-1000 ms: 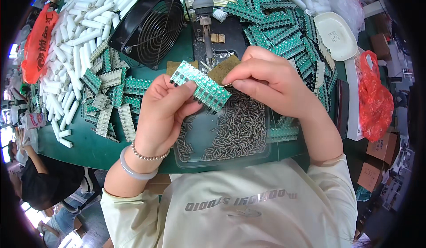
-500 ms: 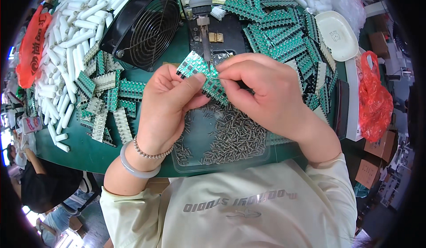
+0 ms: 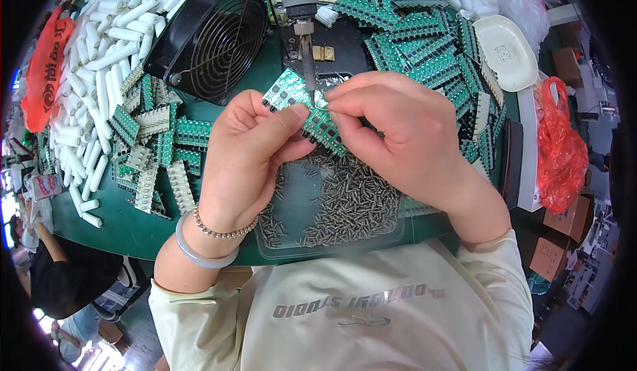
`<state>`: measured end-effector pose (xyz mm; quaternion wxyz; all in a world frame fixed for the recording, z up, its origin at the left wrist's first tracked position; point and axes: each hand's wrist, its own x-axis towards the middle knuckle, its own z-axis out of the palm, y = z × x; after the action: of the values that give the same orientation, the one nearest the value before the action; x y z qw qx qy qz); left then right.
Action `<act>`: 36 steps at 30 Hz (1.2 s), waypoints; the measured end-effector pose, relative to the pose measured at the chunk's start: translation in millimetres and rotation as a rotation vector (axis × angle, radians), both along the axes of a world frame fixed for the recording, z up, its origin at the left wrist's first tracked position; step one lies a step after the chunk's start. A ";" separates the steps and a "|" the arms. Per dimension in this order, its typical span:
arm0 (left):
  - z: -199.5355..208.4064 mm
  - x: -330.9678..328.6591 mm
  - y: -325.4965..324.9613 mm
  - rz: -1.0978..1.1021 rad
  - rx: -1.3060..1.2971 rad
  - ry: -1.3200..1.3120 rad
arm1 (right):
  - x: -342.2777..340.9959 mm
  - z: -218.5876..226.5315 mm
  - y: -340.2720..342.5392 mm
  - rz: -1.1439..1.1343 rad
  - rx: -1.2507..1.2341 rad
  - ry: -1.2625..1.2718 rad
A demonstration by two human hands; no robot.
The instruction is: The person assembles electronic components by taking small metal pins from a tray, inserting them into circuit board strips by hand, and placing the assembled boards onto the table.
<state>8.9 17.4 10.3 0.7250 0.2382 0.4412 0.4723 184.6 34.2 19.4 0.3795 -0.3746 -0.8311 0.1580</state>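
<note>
Fingers of the left hand [image 3: 249,135] are gripping a green rectangular circuit board [image 3: 284,91] under a grey metal rod [image 3: 307,62]; the right hand's [image 3: 406,120] are pinching together nearby.

This is an electronics workshop: a soldering iron [image 3: 308,59] hangs at top centre, circuit boards [image 3: 424,51] heap upper right, small metal parts [image 3: 352,205] fill the centre.
</note>
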 end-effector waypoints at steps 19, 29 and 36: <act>-1.7 1.2 -1.6 0.033 0.050 0.018 | -0.9 -0.3 -2.0 -0.007 0.004 -0.036; -4.7 -5.9 -1.9 0.039 0.035 0.094 | 10.3 25.8 -8.3 0.057 -0.387 0.034; 2.7 -32.2 -15.1 0.107 0.119 0.164 | -3.2 -2.8 -28.0 0.278 -0.313 -0.305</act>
<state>-23.3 2.3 13.0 0.6447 0.2950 0.4823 0.5144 181.4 6.1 16.6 0.1616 -0.3306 -0.8876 0.2772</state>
